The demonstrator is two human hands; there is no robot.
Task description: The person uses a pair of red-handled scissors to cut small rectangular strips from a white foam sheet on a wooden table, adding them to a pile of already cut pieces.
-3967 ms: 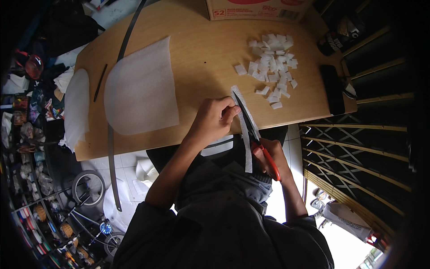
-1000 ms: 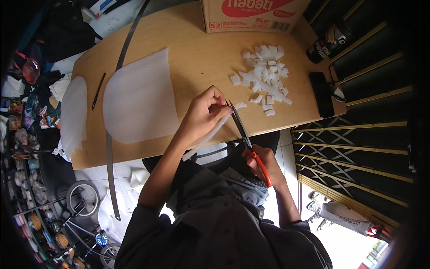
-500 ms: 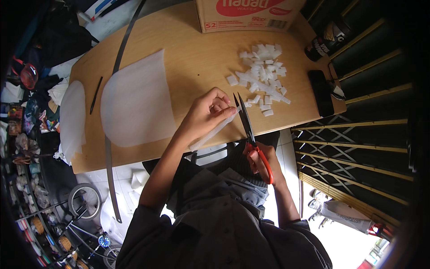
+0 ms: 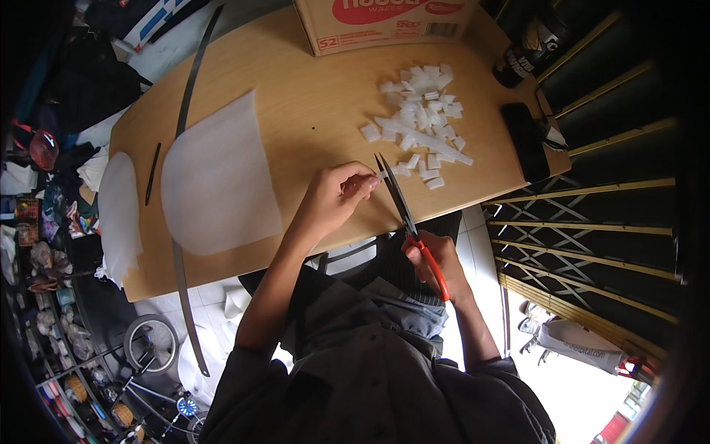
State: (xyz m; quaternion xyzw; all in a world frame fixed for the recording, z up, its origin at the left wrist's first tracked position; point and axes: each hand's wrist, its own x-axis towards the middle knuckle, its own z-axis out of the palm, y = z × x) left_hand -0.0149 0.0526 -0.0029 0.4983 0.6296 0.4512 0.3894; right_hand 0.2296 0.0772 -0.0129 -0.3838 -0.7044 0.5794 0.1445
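Wooden and light brown, the table (image 4: 310, 111) fills the upper middle of the view, and its near edge curves in front of the person. On its left part lies a large white sheet (image 4: 218, 181) with one rounded end, and a second white sheet (image 4: 118, 203) hangs over the left edge of the table. A long thin metal strip (image 4: 181, 244) runs beside the large sheet and passes down beyond the table edge. At the far side stands a cardboard box (image 4: 384, 22) with a red print. A flat black object (image 4: 525, 140) lies near the right edge. A heap of small white cut pieces (image 4: 421, 118) is spread on the right half of the table (some are square, some are longer strips). The left hand (image 4: 333, 200) is just over the near edge of the table, and its fingers are pinched together on a very small white piece (image 4: 383, 175), which touches the scissor blades. The right hand (image 4: 436, 263) is below the table edge, closed around the red handles of the scissors (image 4: 407, 214). Their dark blades are parted a little and point toward the heap. A thin dark stick (image 4: 151, 174) lies between the two sheets.
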